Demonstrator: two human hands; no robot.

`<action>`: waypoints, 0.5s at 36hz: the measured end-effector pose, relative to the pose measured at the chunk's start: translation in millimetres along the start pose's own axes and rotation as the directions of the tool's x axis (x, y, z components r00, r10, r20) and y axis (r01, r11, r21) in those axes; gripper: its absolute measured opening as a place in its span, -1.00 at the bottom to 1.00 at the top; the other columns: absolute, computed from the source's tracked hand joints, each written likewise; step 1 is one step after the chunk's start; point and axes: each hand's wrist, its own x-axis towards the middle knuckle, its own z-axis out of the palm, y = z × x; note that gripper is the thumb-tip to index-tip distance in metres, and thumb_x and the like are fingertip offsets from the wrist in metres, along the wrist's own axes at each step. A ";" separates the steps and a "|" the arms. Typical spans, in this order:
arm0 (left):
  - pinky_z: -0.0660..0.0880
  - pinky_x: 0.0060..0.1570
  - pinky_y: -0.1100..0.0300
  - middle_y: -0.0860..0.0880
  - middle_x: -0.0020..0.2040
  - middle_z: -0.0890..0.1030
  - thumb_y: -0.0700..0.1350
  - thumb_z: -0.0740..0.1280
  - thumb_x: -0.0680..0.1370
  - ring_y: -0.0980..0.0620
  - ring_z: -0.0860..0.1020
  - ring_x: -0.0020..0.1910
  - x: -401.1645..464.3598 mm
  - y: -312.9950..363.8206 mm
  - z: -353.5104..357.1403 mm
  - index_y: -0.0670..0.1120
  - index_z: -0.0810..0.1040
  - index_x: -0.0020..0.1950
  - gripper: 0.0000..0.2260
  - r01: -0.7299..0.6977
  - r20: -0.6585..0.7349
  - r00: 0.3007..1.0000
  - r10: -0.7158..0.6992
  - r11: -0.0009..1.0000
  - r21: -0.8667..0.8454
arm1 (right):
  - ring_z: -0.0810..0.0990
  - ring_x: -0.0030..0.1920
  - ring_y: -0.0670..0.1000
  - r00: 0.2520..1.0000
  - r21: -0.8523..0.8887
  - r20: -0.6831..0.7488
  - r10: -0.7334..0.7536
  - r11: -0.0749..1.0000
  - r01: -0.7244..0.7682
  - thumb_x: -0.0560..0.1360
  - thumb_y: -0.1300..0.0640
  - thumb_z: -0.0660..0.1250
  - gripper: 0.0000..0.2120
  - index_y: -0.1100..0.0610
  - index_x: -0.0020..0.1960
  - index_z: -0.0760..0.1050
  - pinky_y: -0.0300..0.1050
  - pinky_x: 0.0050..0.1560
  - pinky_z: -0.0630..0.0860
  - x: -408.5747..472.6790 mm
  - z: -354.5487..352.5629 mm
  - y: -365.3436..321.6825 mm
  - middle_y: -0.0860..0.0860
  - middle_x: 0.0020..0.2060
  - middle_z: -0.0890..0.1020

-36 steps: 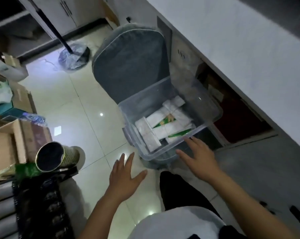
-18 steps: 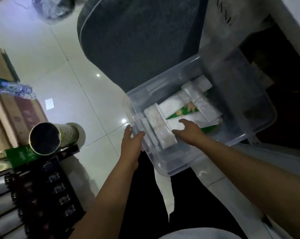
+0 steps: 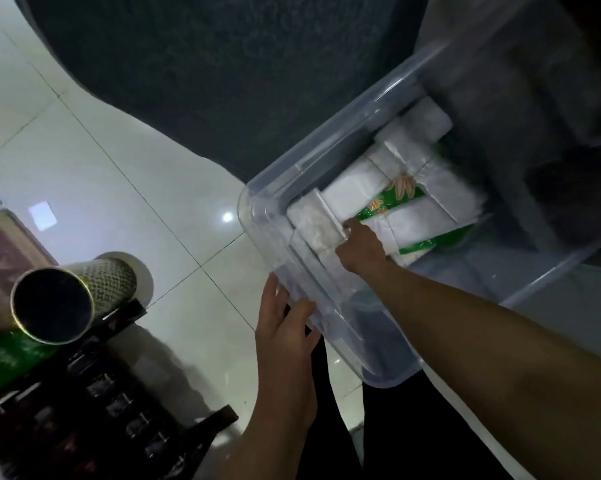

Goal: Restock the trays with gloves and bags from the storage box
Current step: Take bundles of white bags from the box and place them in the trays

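I brace the clear storage box (image 3: 326, 188) with my left hand (image 3: 285, 327), fingers spread flat against its near wall so it cannot slide. My right hand (image 3: 359, 249) reaches inside, fingers curled onto a white packet (image 3: 314, 226) just ahead of it; whether it grips yet, I cannot tell. Green-printed packs (image 3: 389, 199) lie beyond the knuckles. No trays visible.

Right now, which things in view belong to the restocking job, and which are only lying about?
Belong to the job:
clear storage box
white packs
green-printed bag
right hand, reaching among the packs
left hand, on the box's near wall

Lying about:
metal tube
dark crate
grey chair
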 end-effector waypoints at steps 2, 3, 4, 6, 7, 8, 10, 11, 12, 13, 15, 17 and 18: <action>0.65 0.04 0.07 0.18 0.08 0.69 -0.24 0.26 0.57 0.13 0.67 0.07 1.6 3.0 -3.1 0.14 0.57 0.26 -0.63 0.012 0.008 1.000 -0.013 0.999 0.040 | 0.52 0.23 0.20 1.000 -0.007 -0.027 0.004 1.000 -0.004 0.48 0.20 0.26 -0.54 0.04 0.37 0.39 -0.01 0.20 0.46 3.4 0.5 -4.7 0.14 0.26 0.52; 0.64 0.08 0.03 0.20 0.10 0.67 -0.24 0.26 0.58 0.11 0.66 0.11 2.2 5.1 -4.8 0.10 0.55 0.31 -0.63 0.021 0.024 0.999 -0.023 0.997 0.071 | 0.53 0.21 0.19 0.999 -0.014 -0.038 0.005 1.000 -0.005 0.48 0.21 0.26 -0.56 0.03 0.35 0.41 -0.02 0.17 0.46 4.8 0.6 -6.5 0.13 0.25 0.54; 0.62 0.11 -0.01 0.18 0.15 0.66 -0.24 0.27 0.59 0.07 0.64 0.15 2.5 7.7 -6.2 0.06 0.54 0.34 -0.64 0.031 0.043 0.998 -0.035 0.995 0.091 | 0.54 0.20 0.19 0.999 -0.021 -0.042 0.007 1.000 -0.008 0.48 0.21 0.25 -0.57 0.03 0.35 0.42 -0.04 0.14 0.45 6.1 0.7 -8.0 0.12 0.24 0.54; 0.60 0.12 0.09 0.12 0.25 0.62 -0.26 0.28 0.60 0.13 0.62 0.19 2.2 11.3 -12.7 0.05 0.51 0.39 -0.61 0.008 0.067 0.998 -0.018 0.989 0.150 | 0.54 0.19 0.18 0.999 -0.034 -0.031 0.010 0.999 -0.011 0.49 0.22 0.23 -0.58 0.02 0.34 0.42 -0.05 0.12 0.44 6.9 0.1 -10.8 0.12 0.24 0.55; 0.60 0.10 0.19 0.15 0.27 0.59 -0.30 0.28 0.61 0.22 0.59 0.20 2.3 13.1 -15.5 0.02 0.48 0.42 -0.59 -0.022 0.063 0.998 0.010 0.981 0.190 | 0.54 0.20 0.18 1.000 -0.032 -0.022 0.013 0.999 -0.013 0.50 0.21 0.22 -0.58 0.02 0.35 0.41 -0.05 0.12 0.44 6.9 -0.7 -11.3 0.12 0.25 0.55; 0.59 0.10 0.24 0.21 0.25 0.57 -0.33 0.27 0.60 0.29 0.56 0.21 2.5 15.0 -17.9 -0.02 0.48 0.41 -0.59 -0.049 0.057 0.998 0.037 0.973 0.227 | 0.53 0.22 0.18 1.000 -0.023 -0.011 0.015 1.000 -0.015 0.50 0.21 0.22 -0.57 0.01 0.36 0.41 -0.05 0.14 0.44 6.6 -2.2 -12.0 0.11 0.26 0.54; 0.56 0.20 0.05 0.26 0.26 0.55 -0.32 0.28 0.59 0.23 0.54 0.27 2.9 22.3 -19.4 0.06 0.64 0.22 -0.65 -0.017 0.040 0.999 0.009 0.979 0.201 | 0.52 0.24 0.16 1.000 0.009 0.014 0.014 1.000 -0.014 0.51 0.20 0.24 -0.56 0.00 0.38 0.41 -0.06 0.17 0.43 4.3 -7.6 -13.4 0.10 0.29 0.53; 0.50 0.27 -0.04 0.24 0.32 0.51 -0.29 0.30 0.57 0.19 0.51 0.31 2.7 26.1 -19.8 0.17 0.69 0.09 -0.64 0.001 0.009 1.000 -0.003 0.981 0.193 | 0.52 0.23 0.15 1.000 0.025 0.020 0.007 1.000 -0.007 0.52 0.20 0.24 -0.58 0.00 0.36 0.42 -0.07 0.17 0.44 2.4 -11.8 -13.5 0.09 0.28 0.53; 0.46 0.30 -0.07 0.19 0.37 0.48 -0.24 0.33 0.54 0.16 0.48 0.34 1.5 30.5 -20.1 0.30 0.68 0.04 -0.60 -0.003 -0.036 0.999 0.010 0.984 0.177 | 0.52 0.23 0.15 1.000 0.041 0.022 -0.005 0.999 0.004 0.52 0.19 0.25 -0.61 0.01 0.33 0.44 -0.07 0.17 0.44 -0.6 -17.1 -13.1 0.09 0.28 0.54; 0.44 0.31 -0.03 0.18 0.38 0.49 -0.18 0.37 0.49 0.17 0.47 0.34 -0.2 34.1 -20.4 0.37 0.63 0.08 -0.59 -0.025 -0.091 0.995 0.041 0.985 0.171 | 0.52 0.24 0.15 1.000 0.059 0.020 -0.020 0.998 0.019 0.52 0.19 0.25 -0.62 0.02 0.32 0.46 -0.08 0.17 0.44 -4.8 -23.4 -12.1 0.09 0.28 0.54; 0.42 0.28 0.07 0.27 0.30 0.53 -0.12 0.38 0.40 0.26 0.47 0.30 -4.9 41.4 -19.7 0.41 0.54 0.21 -0.50 -0.131 -0.177 0.970 0.168 0.970 0.205 | 0.50 0.26 0.14 0.999 0.111 0.006 -0.048 0.993 0.047 0.51 0.20 0.26 -0.60 0.04 0.34 0.46 -0.13 0.16 0.41 -16.3 -39.5 -6.1 0.09 0.29 0.54; 0.39 0.30 0.09 0.31 0.26 0.54 -0.18 0.35 0.43 0.32 0.47 0.29 -10.3 49.9 -16.5 0.39 0.51 0.26 -0.46 -0.265 -0.176 0.930 0.324 0.919 0.291 | 0.53 0.21 0.14 0.999 0.192 -0.032 -0.043 0.980 0.049 0.47 0.21 0.31 -0.61 0.06 0.29 0.51 -0.19 0.04 0.37 -31.6 -61.6 1.9 0.09 0.21 0.59; 0.37 0.32 0.09 0.32 0.27 0.54 -0.20 0.33 0.45 0.33 0.46 0.30 -12.8 53.7 -13.4 0.37 0.51 0.28 -0.45 -0.318 -0.146 0.912 0.384 0.885 0.341 | 0.56 0.14 0.14 0.998 0.236 -0.062 -0.034 0.970 0.048 0.44 0.23 0.33 -0.65 0.08 0.22 0.56 -0.20 -0.04 0.36 -41.4 -74.4 6.1 0.09 0.11 0.63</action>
